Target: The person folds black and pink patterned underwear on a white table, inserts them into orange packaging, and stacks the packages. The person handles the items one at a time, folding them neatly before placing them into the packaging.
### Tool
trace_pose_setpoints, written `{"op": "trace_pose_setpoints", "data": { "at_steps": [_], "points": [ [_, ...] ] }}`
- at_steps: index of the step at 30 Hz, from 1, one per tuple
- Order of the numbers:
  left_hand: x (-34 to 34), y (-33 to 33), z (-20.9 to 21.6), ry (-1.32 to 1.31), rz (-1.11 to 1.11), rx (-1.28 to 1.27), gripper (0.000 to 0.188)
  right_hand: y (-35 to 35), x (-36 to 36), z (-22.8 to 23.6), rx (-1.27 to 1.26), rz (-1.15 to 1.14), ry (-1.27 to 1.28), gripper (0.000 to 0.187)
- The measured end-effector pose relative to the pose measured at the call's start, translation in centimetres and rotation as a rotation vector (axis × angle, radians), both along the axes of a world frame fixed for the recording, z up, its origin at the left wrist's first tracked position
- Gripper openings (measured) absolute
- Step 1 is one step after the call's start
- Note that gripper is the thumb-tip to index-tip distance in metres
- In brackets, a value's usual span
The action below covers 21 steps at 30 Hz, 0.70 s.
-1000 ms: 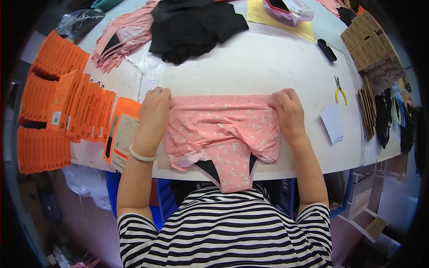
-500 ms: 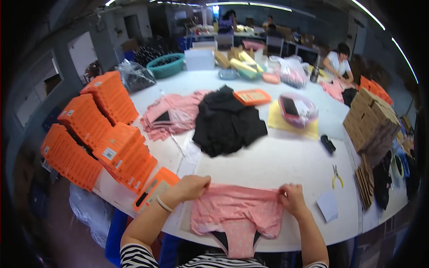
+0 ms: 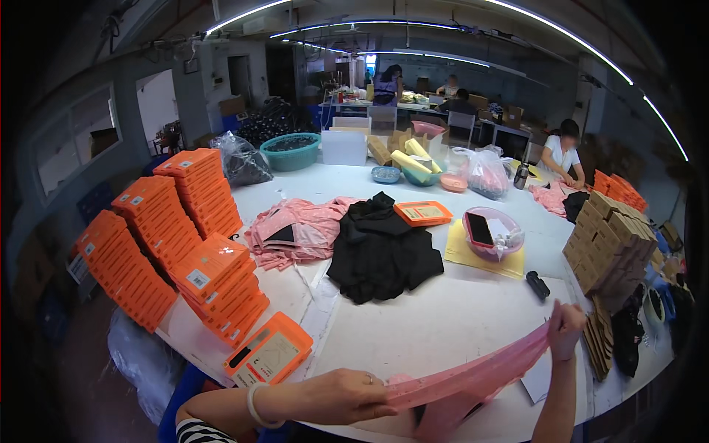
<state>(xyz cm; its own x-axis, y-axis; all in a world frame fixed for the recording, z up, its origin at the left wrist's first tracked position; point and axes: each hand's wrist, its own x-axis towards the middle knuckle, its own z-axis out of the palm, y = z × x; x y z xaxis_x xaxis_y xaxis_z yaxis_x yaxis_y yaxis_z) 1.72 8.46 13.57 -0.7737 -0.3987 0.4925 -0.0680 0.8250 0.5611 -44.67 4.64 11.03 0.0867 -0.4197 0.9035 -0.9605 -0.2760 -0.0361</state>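
Note:
A pair of pink patterned underpants [image 3: 473, 375] is stretched taut at the near edge of the table. Its waistband runs slantwise between my hands, higher on the right. My left hand [image 3: 353, 395], with a ring and a pale bracelet, is closed on one end. My right hand [image 3: 566, 331] grips the other end, raised near the black handheld tool [image 3: 538, 286]. The lower part of the garment is blurred and partly out of view. Ahead lie a heap of black garments [image 3: 384, 255] and a pile of pink garments [image 3: 299, 230].
Stacks of orange boxes [image 3: 140, 266] line the left, with a single orange box [image 3: 269, 351] by my left forearm. Brown cartons [image 3: 609, 240] stand at the right. A pink bowl [image 3: 493, 247] holds a phone. Across the table a person [image 3: 563, 155] handles pink cloth.
Both hands still hold the underpants. My right hand has moved right and up, my left hand right and down, and the waistband is pulled wider and tilted. The view has also shifted upward.

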Motion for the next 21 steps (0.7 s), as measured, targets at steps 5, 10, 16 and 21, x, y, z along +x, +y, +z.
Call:
{"op": "trace_pose_setpoints", "data": {
  "at_steps": [5,10,16,21],
  "points": [
    [1.3,2.5,2.5,-0.073,0.058,-0.034,0.025,1.7,-5.9,2.0,-0.088,-0.105,0.185,0.038],
    [2.5,3.8,1.7,-0.136,0.064,-0.046,0.022,4.0,-11.1,1.1,0.029,-0.26,0.169,0.035],
    [2.4,1.2,0.9,-0.016,0.134,0.178,0.016,4.3,-0.7,1.9,0.281,0.067,0.0,0.033],
    [2.5,-1.5,2.4,0.154,0.402,0.029,0.027,8.4,4.2,4.8,0.554,0.469,-0.603,0.019]
  ]
}}
